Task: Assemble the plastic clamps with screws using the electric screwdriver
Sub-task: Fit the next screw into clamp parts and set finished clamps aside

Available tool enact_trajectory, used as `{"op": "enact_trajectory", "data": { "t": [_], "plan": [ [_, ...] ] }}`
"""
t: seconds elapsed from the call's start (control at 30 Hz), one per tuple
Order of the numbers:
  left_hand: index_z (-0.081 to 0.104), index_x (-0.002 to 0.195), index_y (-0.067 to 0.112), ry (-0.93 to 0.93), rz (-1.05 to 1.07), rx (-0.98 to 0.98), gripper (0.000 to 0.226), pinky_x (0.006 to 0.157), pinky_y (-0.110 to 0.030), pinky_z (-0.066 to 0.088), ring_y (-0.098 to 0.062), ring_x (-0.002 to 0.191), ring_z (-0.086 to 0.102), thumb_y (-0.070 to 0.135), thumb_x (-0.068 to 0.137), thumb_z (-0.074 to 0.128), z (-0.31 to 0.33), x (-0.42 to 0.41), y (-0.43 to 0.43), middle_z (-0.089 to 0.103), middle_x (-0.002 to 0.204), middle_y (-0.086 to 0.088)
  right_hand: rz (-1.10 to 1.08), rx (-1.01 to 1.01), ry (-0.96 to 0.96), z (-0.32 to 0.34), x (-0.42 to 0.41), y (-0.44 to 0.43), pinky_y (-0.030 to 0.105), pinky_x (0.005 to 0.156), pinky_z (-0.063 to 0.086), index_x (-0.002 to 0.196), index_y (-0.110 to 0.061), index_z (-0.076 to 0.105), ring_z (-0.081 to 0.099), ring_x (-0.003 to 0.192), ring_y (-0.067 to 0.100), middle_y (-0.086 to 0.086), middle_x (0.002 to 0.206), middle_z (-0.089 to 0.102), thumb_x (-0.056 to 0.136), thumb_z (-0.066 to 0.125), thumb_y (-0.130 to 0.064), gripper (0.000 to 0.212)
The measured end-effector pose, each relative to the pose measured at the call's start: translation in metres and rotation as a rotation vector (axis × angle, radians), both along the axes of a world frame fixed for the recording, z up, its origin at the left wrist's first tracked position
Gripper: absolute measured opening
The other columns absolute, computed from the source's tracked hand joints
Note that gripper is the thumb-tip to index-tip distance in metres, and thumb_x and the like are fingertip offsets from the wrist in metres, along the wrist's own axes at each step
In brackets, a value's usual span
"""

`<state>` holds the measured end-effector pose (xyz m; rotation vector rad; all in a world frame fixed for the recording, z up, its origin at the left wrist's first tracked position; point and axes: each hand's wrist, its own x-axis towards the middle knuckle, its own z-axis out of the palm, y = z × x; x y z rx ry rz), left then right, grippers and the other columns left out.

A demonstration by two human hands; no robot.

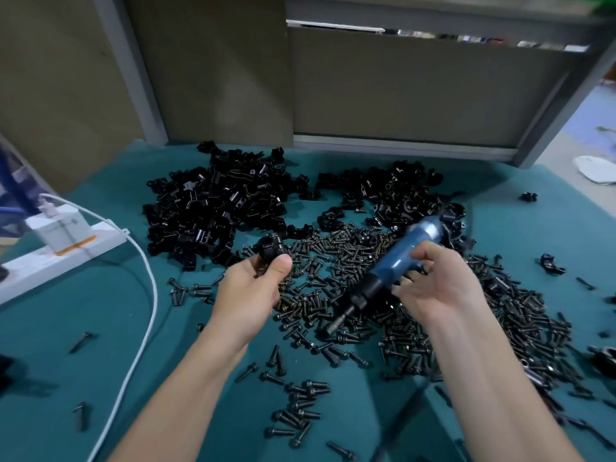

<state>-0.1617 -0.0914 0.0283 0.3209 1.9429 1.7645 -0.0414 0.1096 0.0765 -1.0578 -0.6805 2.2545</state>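
Far left of the screw heap (336, 258): a white, box-shaped power strip (66, 248) carrying a squarish plug, and a smooth white cable (151, 295) curving toward the viewer. Just left of the heap, the left hand (250, 288) pinches a rounded, glossy black plastic clamp (271, 250) between thumb and fingers. Behind the heap lie two mounds of similar clamp pieces (216, 205), curved and shiny. The heap itself consists of short, dark, flanged screws. Over its right part, the right hand (440, 285) curls round the blue-bodied electric screwdriver (396, 258), whose black nose slants down-left toward the screws; its rear end is blurred. The worktop (100, 328) is covered in teal, felt-like cloth. Beyond the heap stand flat brown board panels (216, 68) in grey metal framing.
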Motion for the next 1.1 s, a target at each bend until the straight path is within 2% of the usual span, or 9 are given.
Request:
{"op": "enact_trajectory", "data": {
  "t": [0.17, 0.37, 0.47, 0.6, 0.67, 0.73, 0.83, 0.97, 1.1],
  "plan": [
    [0.068, 0.107, 0.036, 0.196, 0.034, -0.100, 0.008, 0.056, -0.029, 0.038, -0.001, 0.045, 0.048, 0.039, 0.101, 0.065, -0.004, 0.005, 0.001, 0.056, 0.051, 0.017, -0.022, 0.234, -0.043, 0.021, 0.018, -0.026, 0.045, 0.114, 0.046, 0.113, -0.006, 0.058, 0.060, 0.126, 0.025, 0.014, 0.132, 0.060, 0.088, 0.056, 0.010, 0.030],
    [0.060, 0.098, 0.039, 0.570, 0.035, -0.187, 0.011, 0.055, -0.021, 0.049, -0.005, 0.065, 0.066, 0.038, 0.090, 0.067, 0.015, 0.029, 0.007, 0.072, 0.076, 0.016, 0.477, 0.640, -0.147, 0.012, 0.000, -0.097, 0.036, 0.104, 0.053, 0.124, -0.029, 0.069, 0.069, 0.113, 0.006, -0.010, 0.115, 0.076, 0.097, 0.071, -0.025, 0.027],
    [0.051, 0.091, 0.036, 0.737, -0.062, -0.303, 0.012, 0.060, -0.032, 0.047, -0.009, 0.064, 0.061, 0.038, 0.083, 0.059, 0.039, 0.038, 0.011, 0.065, 0.068, 0.011, 0.348, 0.661, -0.120, 0.008, -0.014, -0.112, 0.033, 0.088, 0.060, 0.109, -0.028, 0.071, 0.073, 0.100, 0.017, -0.002, 0.101, 0.078, 0.100, 0.065, -0.013, 0.018],
    [0.064, 0.108, 0.042, 0.911, 0.052, -0.444, 0.032, 0.076, -0.031, 0.050, -0.011, 0.086, 0.064, 0.052, 0.078, 0.062, 0.065, 0.029, -0.017, 0.071, 0.090, 0.017, 0.365, 0.730, -0.169, 0.012, -0.025, -0.110, 0.052, 0.089, 0.061, 0.106, -0.015, 0.072, 0.073, 0.100, 0.038, 0.015, 0.101, 0.077, 0.104, 0.058, -0.008, 0.016],
    [0.071, 0.117, 0.039, 0.790, 0.155, -0.285, 0.037, 0.085, -0.023, 0.049, 0.000, 0.093, 0.063, 0.047, 0.082, 0.063, 0.072, 0.022, -0.044, 0.072, 0.105, 0.020, 0.632, 0.801, -0.137, 0.018, -0.035, -0.123, 0.049, 0.081, 0.064, 0.110, -0.016, 0.072, 0.075, 0.093, 0.035, 0.013, 0.097, 0.078, 0.105, 0.059, -0.013, 0.014],
    [0.077, 0.105, 0.041, 0.522, 0.185, -0.112, 0.027, 0.087, -0.022, 0.051, 0.006, 0.091, 0.065, 0.046, 0.084, 0.060, 0.072, 0.019, -0.071, 0.075, 0.101, 0.024, 0.859, 0.795, -0.087, 0.023, -0.050, -0.151, 0.041, 0.070, 0.064, 0.115, -0.011, 0.066, 0.075, 0.081, 0.029, 0.018, 0.093, 0.078, 0.101, 0.065, -0.013, 0.014],
    [0.080, 0.089, 0.035, 0.337, 0.384, -0.028, 0.020, 0.089, -0.038, 0.058, -0.010, 0.094, 0.073, 0.037, 0.084, 0.061, 0.058, 0.015, -0.120, 0.079, 0.090, 0.015, 0.950, 0.808, -0.047, 0.020, -0.079, -0.208, 0.033, 0.062, 0.054, 0.103, -0.005, 0.059, 0.064, 0.066, 0.020, 0.018, 0.079, 0.073, 0.088, 0.072, 0.003, 0.021],
    [0.077, 0.080, 0.032, 0.233, 0.860, -0.061, 0.014, 0.087, -0.035, 0.057, -0.018, 0.090, 0.075, 0.025, 0.090, 0.070, 0.028, 0.008, -0.190, 0.079, 0.086, 0.009, 1.186, 0.689, -0.007, 0.005, -0.109, -0.284, 0.043, 0.084, 0.060, 0.101, 0.002, 0.068, 0.066, 0.075, 0.025, 0.011, 0.079, 0.073, 0.082, 0.070, 0.013, 0.023],
    [0.078, 0.108, 0.024, 0.224, 1.101, -0.309, 0.025, 0.092, -0.021, 0.047, -0.016, 0.105, 0.071, 0.010, 0.095, 0.062, 0.009, 0.014, -0.225, 0.079, 0.106, 0.006, 1.185, 1.299, -0.318, -0.018, -0.137, -0.332, 0.022, 0.082, 0.054, 0.088, -0.026, 0.080, 0.072, 0.094, 0.015, -0.007, 0.093, 0.079, 0.080, 0.079, -0.021, 0.011]
  ]
}}
